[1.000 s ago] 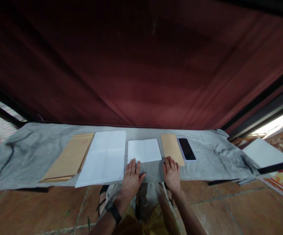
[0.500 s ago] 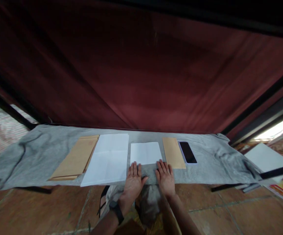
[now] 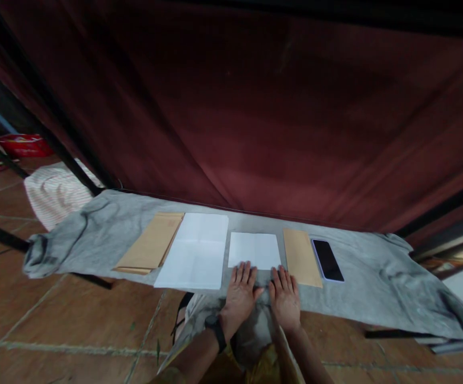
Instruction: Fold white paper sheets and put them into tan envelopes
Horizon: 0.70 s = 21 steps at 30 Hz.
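A small folded sheet of white paper [image 3: 254, 249] lies flat in front of me. My left hand [image 3: 241, 290] rests palm down with its fingertips at the paper's near left edge. My right hand [image 3: 285, 298] lies flat too, fingers stretched, fingertips at the near right corner. Neither hand holds anything. Left of the small paper are larger white sheets [image 3: 195, 250] with fold creases, partly beside a stack of brown envelopes [image 3: 149, 242]. To the right, close to my right hand, is a single brown envelope [image 3: 301, 257].
A phone [image 3: 328, 260] with a dark screen and pale purple edge lies right of the single envelope. Grey cloth [image 3: 369, 272] covers the narrow table. A dark red fabric panel [image 3: 247, 128] rises behind it. Striped cloth [image 3: 59, 192] hangs at the left, near a red box [image 3: 25, 145].
The view has turned to the left, so the table appears shifted right and tilted. Both hands stay flat at the small paper's near edge, with no clear change of their own.
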Available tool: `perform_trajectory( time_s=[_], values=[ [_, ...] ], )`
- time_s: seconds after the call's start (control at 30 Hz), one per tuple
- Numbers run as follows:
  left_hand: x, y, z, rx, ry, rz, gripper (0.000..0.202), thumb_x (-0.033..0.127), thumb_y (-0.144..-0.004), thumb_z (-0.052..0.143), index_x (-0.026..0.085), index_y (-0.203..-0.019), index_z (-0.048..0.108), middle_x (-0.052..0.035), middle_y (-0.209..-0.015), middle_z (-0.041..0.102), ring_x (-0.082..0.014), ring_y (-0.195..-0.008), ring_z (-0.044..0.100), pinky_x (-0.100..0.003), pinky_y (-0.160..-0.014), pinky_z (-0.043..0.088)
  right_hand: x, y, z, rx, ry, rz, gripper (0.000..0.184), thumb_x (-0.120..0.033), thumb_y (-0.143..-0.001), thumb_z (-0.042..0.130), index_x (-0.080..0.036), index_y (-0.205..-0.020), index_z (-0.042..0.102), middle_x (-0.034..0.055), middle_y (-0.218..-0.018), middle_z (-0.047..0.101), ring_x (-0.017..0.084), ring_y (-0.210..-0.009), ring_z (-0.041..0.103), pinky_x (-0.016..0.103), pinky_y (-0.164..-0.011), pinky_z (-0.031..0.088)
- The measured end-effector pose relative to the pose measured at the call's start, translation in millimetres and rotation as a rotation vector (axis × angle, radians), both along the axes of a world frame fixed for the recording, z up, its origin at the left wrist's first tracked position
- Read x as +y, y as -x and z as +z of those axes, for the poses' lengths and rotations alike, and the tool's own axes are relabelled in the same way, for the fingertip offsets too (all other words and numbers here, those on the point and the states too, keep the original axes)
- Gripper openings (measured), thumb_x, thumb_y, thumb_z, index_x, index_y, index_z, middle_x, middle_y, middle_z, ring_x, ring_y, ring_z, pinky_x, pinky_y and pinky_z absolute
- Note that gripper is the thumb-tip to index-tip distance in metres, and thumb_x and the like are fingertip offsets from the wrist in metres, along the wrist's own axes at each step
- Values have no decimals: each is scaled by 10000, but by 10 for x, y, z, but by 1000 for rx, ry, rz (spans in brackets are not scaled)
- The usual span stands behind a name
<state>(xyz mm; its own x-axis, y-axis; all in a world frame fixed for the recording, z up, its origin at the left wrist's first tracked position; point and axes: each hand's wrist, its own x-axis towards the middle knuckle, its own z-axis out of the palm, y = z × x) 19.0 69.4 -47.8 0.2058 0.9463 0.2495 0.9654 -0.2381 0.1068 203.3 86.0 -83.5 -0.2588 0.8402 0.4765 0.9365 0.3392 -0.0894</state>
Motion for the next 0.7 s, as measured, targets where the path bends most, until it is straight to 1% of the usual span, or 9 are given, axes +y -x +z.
perform_trajectory(
  time_s=[0.07,0.17,0.3,0.33,0.43,0.47,0.5,0.6,0.7],
  values=[
    [-13,29,-39,-13,12,-3,580,484,-999,459,186,-1496,489,-145,-1580,469,-318,-1474,420,-540,-1184,353,-3,1,-5,15,-7,1,517,-385,-1072,329,-141,-1479,533,174,-1551,490,304,-1434,454,514,-1188,299],
    [-25,84,-78,-30,29,1,601,485,-998,454,179,-1515,459,-157,-1578,469,-315,-1462,435,-542,-1173,361,-8,15,21,22,-7,-9,514,-376,-1075,328,-136,-1484,524,179,-1547,493,302,-1427,461,517,-1185,313],
    [-15,92,-61,-18,47,17,606,447,-989,478,133,-1507,462,-181,-1578,460,-322,-1463,429,-528,-1182,354,-5,115,123,43,34,-53,507,-356,-1079,330,-110,-1482,516,186,-1550,486,296,-1454,425,513,-1183,321],
    [-9,83,-51,-16,49,18,597,433,-987,480,131,-1503,468,-182,-1574,466,-323,-1462,429,-531,-1185,349,-3,165,153,50,49,-48,503,-347,-1081,326,-121,-1495,501,169,-1557,484,289,-1464,412,513,-1189,314],
    [5,61,-24,-17,51,11,558,356,-981,461,161,-1503,481,-170,-1565,481,-324,-1458,432,-560,-1196,320,-2,358,234,61,117,65,484,-333,-1083,321,-176,-1505,499,108,-1593,450,262,-1498,366,487,-1205,300],
    [8,59,-16,-15,56,5,552,319,-975,451,171,-1506,480,-168,-1568,477,-322,-1462,428,-569,-1200,308,-5,422,253,65,149,100,472,-332,-1085,324,-196,-1494,516,86,-1590,458,247,-1496,371,467,-1212,295],
    [10,59,-9,-12,63,2,553,283,-968,444,178,-1509,480,-166,-1575,468,-320,-1467,421,-574,-1203,300,-8,477,268,70,175,116,469,-331,-1086,325,-193,-1489,522,83,-1574,482,237,-1485,389,461,-1217,289],
    [10,72,7,-7,82,4,543,253,-964,430,188,-1498,496,-153,-1593,448,-318,-1474,414,-572,-1197,314,-20,553,281,84,218,85,466,-338,-1087,338,-176,-1479,532,91,-1544,518,231,-1454,434,461,-1229,273],
    [2,97,-5,-10,61,8,519,321,-993,405,164,-1477,511,-157,-1582,463,-318,-1468,424,-552,-1195,334,-35,490,252,81,205,30,470,-347,-1083,356,-169,-1479,534,102,-1560,496,241,-1448,441,451,-1218,294]
  ],
)
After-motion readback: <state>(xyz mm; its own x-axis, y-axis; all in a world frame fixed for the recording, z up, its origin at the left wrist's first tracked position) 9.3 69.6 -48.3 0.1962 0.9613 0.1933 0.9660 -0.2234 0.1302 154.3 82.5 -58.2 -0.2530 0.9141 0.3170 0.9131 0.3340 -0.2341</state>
